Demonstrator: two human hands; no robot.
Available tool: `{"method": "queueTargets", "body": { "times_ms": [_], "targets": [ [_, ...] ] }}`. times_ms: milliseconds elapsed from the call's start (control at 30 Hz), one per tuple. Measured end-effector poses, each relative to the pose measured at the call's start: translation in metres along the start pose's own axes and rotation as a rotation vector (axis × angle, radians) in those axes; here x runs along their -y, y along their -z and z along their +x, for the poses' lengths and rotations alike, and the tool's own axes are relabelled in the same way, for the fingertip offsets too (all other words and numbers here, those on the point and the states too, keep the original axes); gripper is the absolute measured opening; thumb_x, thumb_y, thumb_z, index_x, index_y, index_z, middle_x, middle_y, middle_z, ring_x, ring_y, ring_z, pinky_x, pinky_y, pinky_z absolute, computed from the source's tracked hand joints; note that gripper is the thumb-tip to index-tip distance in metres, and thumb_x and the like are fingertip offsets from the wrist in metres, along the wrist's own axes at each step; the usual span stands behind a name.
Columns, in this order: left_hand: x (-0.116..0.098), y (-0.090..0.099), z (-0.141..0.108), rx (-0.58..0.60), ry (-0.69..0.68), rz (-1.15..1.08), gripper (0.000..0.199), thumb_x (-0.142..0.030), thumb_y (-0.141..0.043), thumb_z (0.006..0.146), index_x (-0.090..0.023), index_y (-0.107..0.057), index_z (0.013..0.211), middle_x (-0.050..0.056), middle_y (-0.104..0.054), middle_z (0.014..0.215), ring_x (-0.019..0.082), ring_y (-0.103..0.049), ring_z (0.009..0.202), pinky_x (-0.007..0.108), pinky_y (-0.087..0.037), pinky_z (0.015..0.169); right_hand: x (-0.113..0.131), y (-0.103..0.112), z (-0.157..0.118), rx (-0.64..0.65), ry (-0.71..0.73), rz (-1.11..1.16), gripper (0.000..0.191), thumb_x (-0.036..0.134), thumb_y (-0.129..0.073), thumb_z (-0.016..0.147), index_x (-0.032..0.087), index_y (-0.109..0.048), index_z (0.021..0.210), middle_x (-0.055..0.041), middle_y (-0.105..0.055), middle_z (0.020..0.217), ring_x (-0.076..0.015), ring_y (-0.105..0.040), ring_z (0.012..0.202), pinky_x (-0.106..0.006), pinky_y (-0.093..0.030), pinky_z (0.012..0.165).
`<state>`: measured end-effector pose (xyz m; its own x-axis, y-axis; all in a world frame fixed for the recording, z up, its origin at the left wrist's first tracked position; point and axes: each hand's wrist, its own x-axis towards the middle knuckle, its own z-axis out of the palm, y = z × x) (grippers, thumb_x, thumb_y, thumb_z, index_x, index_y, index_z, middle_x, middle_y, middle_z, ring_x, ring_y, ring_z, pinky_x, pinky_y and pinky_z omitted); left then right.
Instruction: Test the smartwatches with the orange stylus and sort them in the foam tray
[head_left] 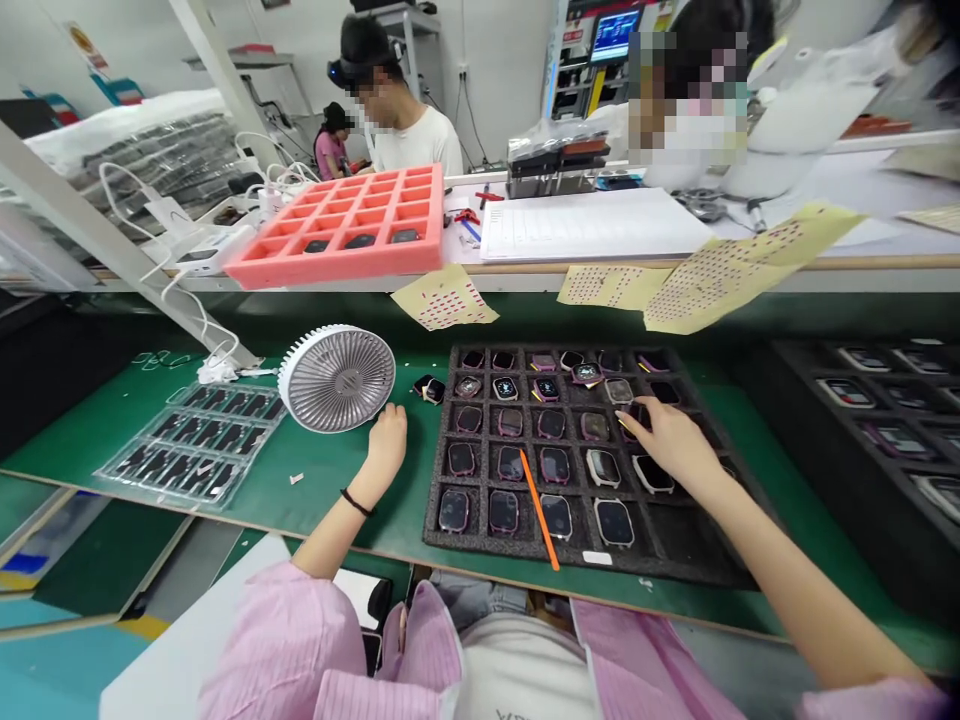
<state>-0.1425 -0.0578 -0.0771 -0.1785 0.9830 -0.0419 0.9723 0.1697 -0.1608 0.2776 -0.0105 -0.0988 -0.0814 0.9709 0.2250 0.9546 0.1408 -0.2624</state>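
Observation:
Over the right part of a black foam tray (480, 545), my right hand (667, 435) reaches down with thumb and fingertips on a dark smartwatch (636, 414), which the fingers partly cover. Several more smartwatches lie in the tray's compartments, some with lit screens, such as a watch (505, 388) in the second row. An orange stick (540, 510) rests slantwise across the tray. My left hand (388, 435) is beside the lower right edge of a round fan (341, 380), its fingers curled together; whatever is in them is hidden. Small dark watch pieces (430, 388) lie just beyond it.
On the left lies a clear plastic tray (195, 440) of dark parts. A second black tray (825, 450) with watches stands at the right. The shelf ahead carries a pink foam tray (337, 265) and papers (592, 225); yellow sheets (446, 300) hang from its edge. Co-workers are beyond.

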Motion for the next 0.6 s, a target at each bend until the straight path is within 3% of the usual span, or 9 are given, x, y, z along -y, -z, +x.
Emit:
{"method": "queueTargets", "body": {
  "times_ms": [133,267,433,600],
  "targets": [
    [0.006,-0.001,0.006,0.021,-0.016,-0.061,0.031,0.003,-0.033,0.085,-0.006,-0.055,0.105,0.019,-0.059,0.107,0.024,-0.065,0.096,0.033,-0.053,0.081,0.004,0.003,0.008,0.138,-0.091,0.192,0.040,0.050,-0.051,0.087,0.018,-0.063,0.106,-0.0130,-0.066,0.089,-0.0311,-0.065,0.088,-0.041,-0.047,0.079],
    [0.013,0.002,0.010,0.062,-0.022,-0.135,0.022,-0.002,-0.040,0.085,-0.007,-0.057,0.098,0.019,-0.061,0.103,0.024,-0.066,0.089,0.034,-0.052,0.079,0.003,0.005,0.009,0.129,-0.177,0.493,0.038,0.055,-0.054,0.082,0.021,-0.064,0.095,-0.0087,-0.065,0.089,-0.0272,-0.062,0.090,-0.038,-0.047,0.077],
    [0.018,0.005,0.013,0.090,-0.022,-0.212,0.018,-0.005,-0.043,0.085,-0.010,-0.059,0.094,0.015,-0.064,0.097,0.023,-0.065,0.091,0.031,-0.050,0.080,0.000,0.007,0.005,0.157,-0.194,0.621,0.049,0.065,-0.057,0.074,0.019,-0.064,0.091,-0.0041,-0.064,0.073,-0.0196,-0.057,0.066,-0.031,-0.043,0.060],
    [0.021,0.011,0.014,0.109,-0.019,-0.268,0.018,-0.004,-0.047,0.082,-0.008,-0.061,0.093,0.015,-0.066,0.091,0.023,-0.067,0.086,0.030,-0.051,0.077,0.003,0.013,0.005,0.195,-0.213,0.723,0.051,0.064,-0.065,0.066,0.018,-0.066,0.088,-0.0047,-0.064,0.075,-0.0177,-0.054,0.065,-0.030,-0.041,0.059]
  ]
}}
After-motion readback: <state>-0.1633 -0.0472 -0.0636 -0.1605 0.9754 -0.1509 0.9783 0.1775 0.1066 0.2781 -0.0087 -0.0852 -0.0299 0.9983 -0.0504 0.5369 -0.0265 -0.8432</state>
